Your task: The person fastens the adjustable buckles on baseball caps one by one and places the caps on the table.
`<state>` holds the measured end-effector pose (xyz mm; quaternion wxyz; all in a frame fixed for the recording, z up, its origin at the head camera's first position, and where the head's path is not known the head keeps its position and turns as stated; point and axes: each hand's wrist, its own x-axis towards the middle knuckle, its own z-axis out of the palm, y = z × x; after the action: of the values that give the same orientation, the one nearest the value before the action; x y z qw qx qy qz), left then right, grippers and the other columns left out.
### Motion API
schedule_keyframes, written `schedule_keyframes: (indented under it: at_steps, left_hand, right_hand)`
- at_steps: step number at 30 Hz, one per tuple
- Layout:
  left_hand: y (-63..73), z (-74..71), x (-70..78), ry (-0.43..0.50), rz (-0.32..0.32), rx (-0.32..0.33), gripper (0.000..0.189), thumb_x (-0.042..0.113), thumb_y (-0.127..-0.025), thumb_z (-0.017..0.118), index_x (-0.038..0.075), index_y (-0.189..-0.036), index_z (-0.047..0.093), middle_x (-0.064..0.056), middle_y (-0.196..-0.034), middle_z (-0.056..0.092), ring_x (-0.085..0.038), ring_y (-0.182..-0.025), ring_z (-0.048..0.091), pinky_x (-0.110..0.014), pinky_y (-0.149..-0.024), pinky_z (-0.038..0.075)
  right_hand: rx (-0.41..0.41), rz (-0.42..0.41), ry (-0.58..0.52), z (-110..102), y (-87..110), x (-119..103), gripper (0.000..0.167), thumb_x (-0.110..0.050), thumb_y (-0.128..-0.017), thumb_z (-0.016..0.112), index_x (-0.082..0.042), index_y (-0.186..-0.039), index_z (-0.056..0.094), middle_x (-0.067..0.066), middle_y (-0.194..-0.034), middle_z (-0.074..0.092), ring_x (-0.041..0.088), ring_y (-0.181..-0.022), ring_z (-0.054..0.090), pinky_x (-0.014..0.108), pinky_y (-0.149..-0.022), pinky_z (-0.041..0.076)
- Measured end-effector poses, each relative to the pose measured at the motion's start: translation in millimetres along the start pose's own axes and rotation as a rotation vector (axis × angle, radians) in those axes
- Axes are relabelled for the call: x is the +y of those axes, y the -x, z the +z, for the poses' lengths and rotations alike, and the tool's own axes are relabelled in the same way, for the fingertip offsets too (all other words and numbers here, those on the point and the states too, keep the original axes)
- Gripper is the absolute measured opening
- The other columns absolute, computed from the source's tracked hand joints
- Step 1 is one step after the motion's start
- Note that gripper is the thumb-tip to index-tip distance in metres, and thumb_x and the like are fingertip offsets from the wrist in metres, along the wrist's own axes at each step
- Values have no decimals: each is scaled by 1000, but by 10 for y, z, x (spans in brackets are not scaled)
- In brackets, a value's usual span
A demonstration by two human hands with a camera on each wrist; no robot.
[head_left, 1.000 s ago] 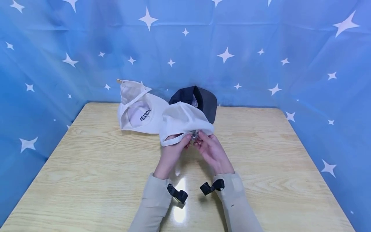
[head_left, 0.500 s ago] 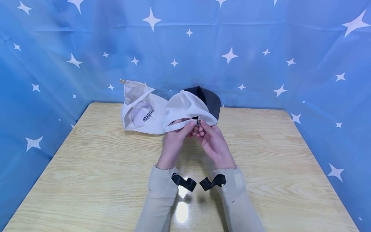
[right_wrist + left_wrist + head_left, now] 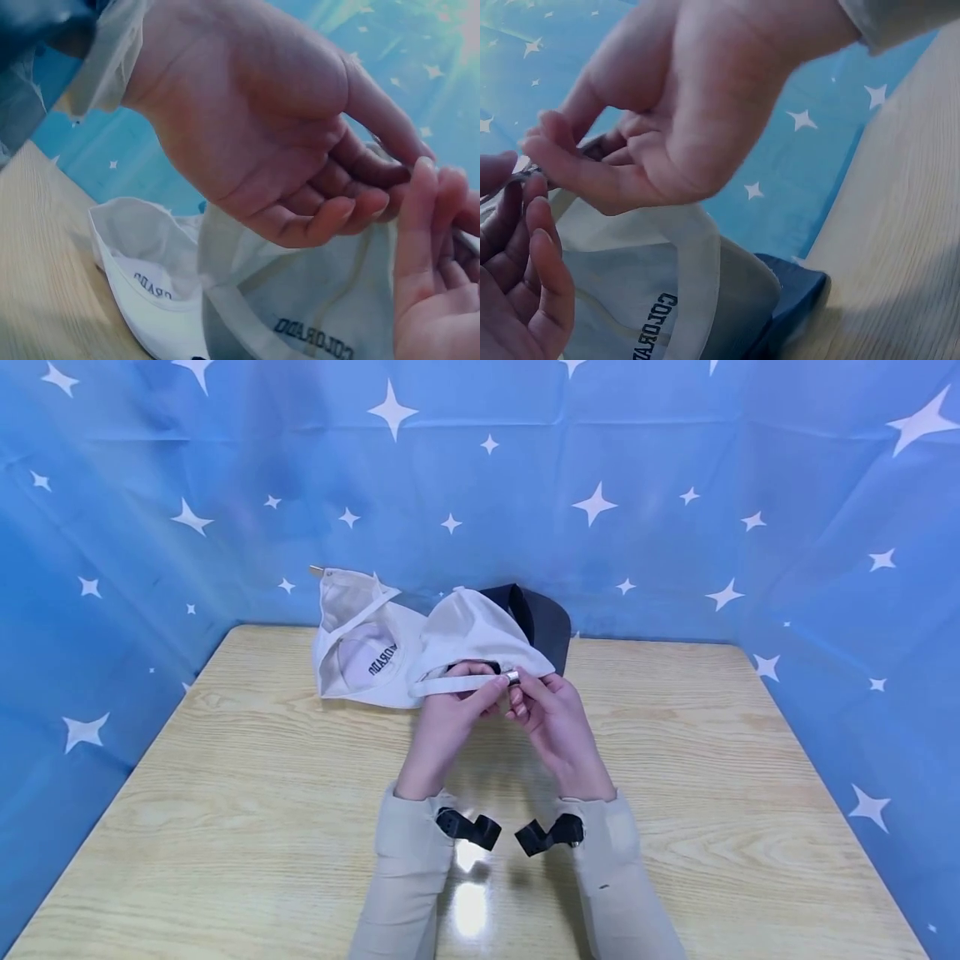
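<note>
Both hands hold a white baseball cap (image 3: 472, 622) at its back, with the rear opening facing me. The left hand (image 3: 446, 727) pinches the white adjustment strap (image 3: 457, 685) between thumb and fingers, some of its fingers reaching into the opening. At the strap's right end, the right hand (image 3: 558, 727) pinches a small silver metal buckle (image 3: 513, 677). The two hands' fingertips meet around the buckle, which they mostly hide in both wrist views. Inside the held cap, dark lettering (image 3: 315, 337) reads COLORADO in the right wrist view.
Another white cap (image 3: 416, 631) lies upturned at the back left of the wooden table (image 3: 225, 793), its strap fastened loosely to one side. Behind the held cap, partly covered by it, is a dark cap (image 3: 553, 622). A blue star-patterned cloth (image 3: 645, 452) hangs around the table.
Both hands and the held cap have moved farther back over the table. The buckle has turned into line with the strap, which now lies straighter across the opening.
</note>
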<state>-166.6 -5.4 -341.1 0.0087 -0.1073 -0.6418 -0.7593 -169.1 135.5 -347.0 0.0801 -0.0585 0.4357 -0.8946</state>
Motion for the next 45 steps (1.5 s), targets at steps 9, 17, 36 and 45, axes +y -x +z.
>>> schedule_keyframes:
  at_steps: [9,17,36,45]
  left_hand:
    - [12,5,-33,136,-8,11,26,24,-81,66,3,-94,59,-13,-84,63,-24,-72,57,-33,-65,48]
    - [10,12,-59,262,13,6,23,17,-83,64,1,-95,55,-15,-82,61,-21,-70,57,-33,-65,49]
    - [-18,5,-62,283,10,-21,24,17,-82,65,-1,-95,56,-20,-86,61,-27,-71,56,-36,-66,49]
    - [-22,-1,-61,288,14,-31,22,16,-84,63,-1,-96,56,-23,-88,59,-23,-71,57,-30,-65,50]
  right_hand:
    - [-13,-10,-216,-33,13,63,10,-8,-93,46,1,-94,49,3,-65,55,9,-58,52,19,-53,46]
    - [11,-18,-297,18,5,98,14,-9,-94,44,0,-89,54,3,-64,55,10,-58,52,16,-54,46]
    - [24,-16,-281,-7,13,63,10,-10,-93,47,-2,-89,52,3,-65,56,8,-56,51,16,-53,46]
    - [1,5,-313,-19,5,38,12,-9,-93,47,-3,-88,55,2,-65,57,7,-54,52,17,-51,47]
